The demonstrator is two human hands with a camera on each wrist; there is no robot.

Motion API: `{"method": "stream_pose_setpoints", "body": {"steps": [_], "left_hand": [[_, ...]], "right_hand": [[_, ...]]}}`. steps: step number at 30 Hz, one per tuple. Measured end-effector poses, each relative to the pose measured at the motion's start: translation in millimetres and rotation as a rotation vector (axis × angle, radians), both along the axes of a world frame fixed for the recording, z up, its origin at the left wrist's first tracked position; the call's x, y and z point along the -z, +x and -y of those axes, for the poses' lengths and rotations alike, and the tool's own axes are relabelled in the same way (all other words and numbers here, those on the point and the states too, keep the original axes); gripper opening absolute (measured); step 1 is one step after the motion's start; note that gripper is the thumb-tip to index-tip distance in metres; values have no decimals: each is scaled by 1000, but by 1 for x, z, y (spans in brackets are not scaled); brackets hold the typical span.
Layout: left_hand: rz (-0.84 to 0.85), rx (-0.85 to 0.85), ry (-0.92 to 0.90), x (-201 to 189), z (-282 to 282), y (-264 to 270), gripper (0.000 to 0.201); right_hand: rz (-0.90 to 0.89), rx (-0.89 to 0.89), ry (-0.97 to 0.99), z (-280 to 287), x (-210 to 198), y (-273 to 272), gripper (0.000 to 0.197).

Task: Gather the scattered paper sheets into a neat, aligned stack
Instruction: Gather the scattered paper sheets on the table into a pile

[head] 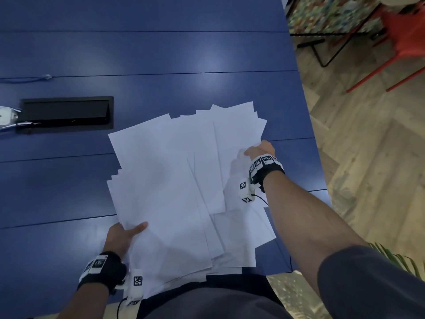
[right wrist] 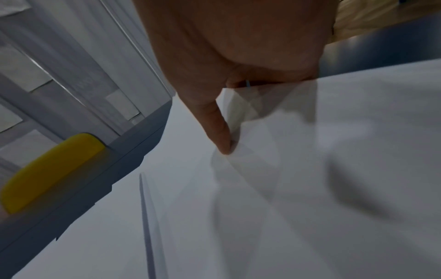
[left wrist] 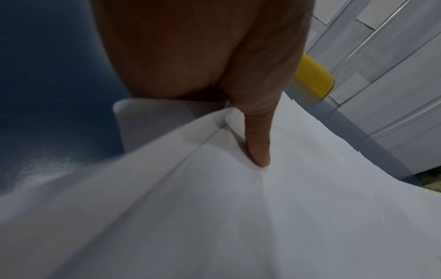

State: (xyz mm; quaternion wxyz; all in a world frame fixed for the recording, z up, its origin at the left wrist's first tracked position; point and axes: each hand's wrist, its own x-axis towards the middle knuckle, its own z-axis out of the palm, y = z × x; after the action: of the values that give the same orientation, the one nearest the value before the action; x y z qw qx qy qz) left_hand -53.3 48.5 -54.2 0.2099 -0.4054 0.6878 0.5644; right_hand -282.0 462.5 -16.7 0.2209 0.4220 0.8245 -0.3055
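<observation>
Several white paper sheets (head: 174, 180) lie in a loose, fanned pile on the blue table (head: 149, 56), their corners sticking out at different angles. My left hand (head: 125, 233) pinches the pile's near left edge, thumb on top and fingers hidden under the sheets (left wrist: 214, 207); the left hand (left wrist: 238, 117) shows its thumb pressed onto the paper. My right hand (head: 259, 149) pinches the pile's right edge, thumb on top; in the right wrist view the right hand (right wrist: 222, 120) grips the sheets (right wrist: 310, 169), which bend up there.
A black recessed cable box (head: 66, 112) sits in the table at the left, with a white object (head: 8, 118) beside it. The table's right edge (head: 315, 143) runs close to my right hand. A red chair (head: 404, 38) stands on the wooden floor beyond.
</observation>
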Motion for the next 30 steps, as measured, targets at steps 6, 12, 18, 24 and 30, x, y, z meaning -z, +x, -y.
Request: {"method": "stream_pose_setpoints", "body": {"steps": [6, 12, 18, 24, 30], "left_hand": [[11, -7, 5, -2, -1, 0, 32], [2, 17, 3, -3, -2, -2, 33], [15, 23, 5, -9, -4, -3, 23], [14, 45, 15, -7, -1, -2, 30], [1, 27, 64, -13, -3, 0, 26]], "right_hand": [[-59, 1, -69, -2, -13, 3, 62], [-97, -33, -29, -24, -22, -1, 21], [-296, -124, 102, -51, -54, 4, 29], [-563, -242, 27, -62, -134, 25, 30], [-586, -252, -344, -27, -194, 57, 27]]}}
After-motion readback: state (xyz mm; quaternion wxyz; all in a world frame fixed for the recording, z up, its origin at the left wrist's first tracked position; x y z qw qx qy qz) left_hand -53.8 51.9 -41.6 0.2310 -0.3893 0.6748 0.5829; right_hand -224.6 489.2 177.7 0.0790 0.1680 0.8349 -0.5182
